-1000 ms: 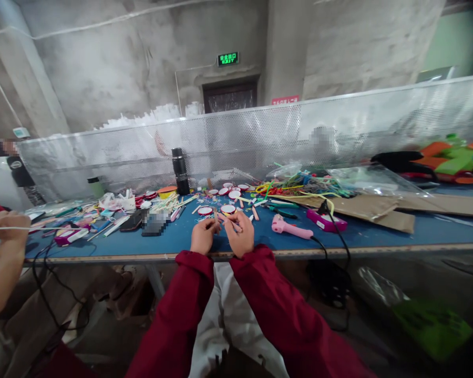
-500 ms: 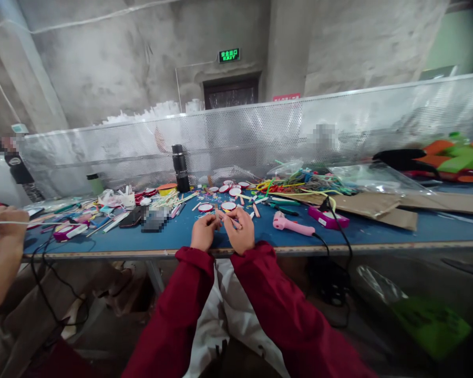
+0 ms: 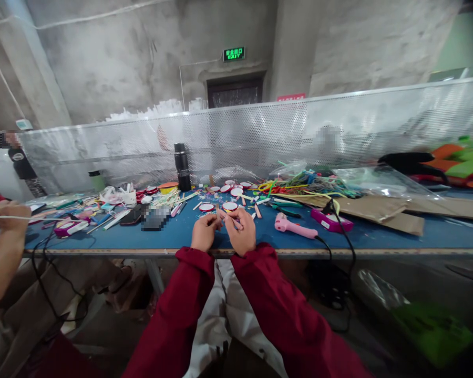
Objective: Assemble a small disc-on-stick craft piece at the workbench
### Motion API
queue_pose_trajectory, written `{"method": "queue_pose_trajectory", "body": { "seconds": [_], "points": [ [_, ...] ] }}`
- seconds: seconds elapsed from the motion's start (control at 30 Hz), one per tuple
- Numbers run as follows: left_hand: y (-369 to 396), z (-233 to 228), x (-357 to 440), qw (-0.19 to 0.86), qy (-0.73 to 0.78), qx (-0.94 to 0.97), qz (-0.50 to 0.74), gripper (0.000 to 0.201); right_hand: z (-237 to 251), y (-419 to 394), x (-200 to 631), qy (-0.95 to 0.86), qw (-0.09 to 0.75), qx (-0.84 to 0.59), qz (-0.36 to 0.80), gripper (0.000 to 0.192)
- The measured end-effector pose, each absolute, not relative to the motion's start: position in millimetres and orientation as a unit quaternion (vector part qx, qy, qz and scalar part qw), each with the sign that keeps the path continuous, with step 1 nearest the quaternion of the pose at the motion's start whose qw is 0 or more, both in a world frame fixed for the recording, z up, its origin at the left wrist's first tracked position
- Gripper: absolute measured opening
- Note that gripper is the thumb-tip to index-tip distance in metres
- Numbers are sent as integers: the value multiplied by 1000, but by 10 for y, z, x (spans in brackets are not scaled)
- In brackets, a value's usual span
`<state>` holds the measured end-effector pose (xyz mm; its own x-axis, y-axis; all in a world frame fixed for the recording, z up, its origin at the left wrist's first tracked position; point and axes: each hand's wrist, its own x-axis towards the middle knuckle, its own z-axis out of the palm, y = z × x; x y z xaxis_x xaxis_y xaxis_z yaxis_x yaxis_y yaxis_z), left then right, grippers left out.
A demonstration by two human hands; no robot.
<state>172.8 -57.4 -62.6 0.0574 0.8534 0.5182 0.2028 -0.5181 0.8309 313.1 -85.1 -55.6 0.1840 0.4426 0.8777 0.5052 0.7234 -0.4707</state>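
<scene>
Close together at the table's front edge, my left hand (image 3: pixel 204 232) and my right hand (image 3: pixel 242 231) are both closed with the fingertips nearly meeting. A short pale pink stick (image 3: pixel 236 224) lies in the fingers of my right hand. My left thumb and fingers pinch something small whose kind I cannot make out. Just beyond the hands sit two small white discs with red rims, one left (image 3: pixel 206 207) and one right (image 3: pixel 230 206). To the right of my hands lies a pink glue gun (image 3: pixel 295 228) with a black cord.
A black bottle (image 3: pixel 182 168) stands behind scattered sticks. Coloured cords (image 3: pixel 311 184), cardboard (image 3: pixel 372 207) and a purple box (image 3: pixel 331 220) lie to the right. Another person's hand (image 3: pixel 11 216) works at far left near phones (image 3: pixel 134 215). A perforated metal screen (image 3: pixel 240 136) runs along the back.
The view has shifted slightly, so the background sits a little further right. Both hands keep nearly the same closed pose, with only small finger movement.
</scene>
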Motion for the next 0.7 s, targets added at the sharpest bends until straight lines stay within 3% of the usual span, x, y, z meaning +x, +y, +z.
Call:
{"method": "queue_pose_trajectory", "body": {
  "seconds": [0.7],
  "points": [
    [-623,-583,1748,297,396,657,568,23,-560,-848,3142,-623,684,-377,-26,9]
  ]
}}
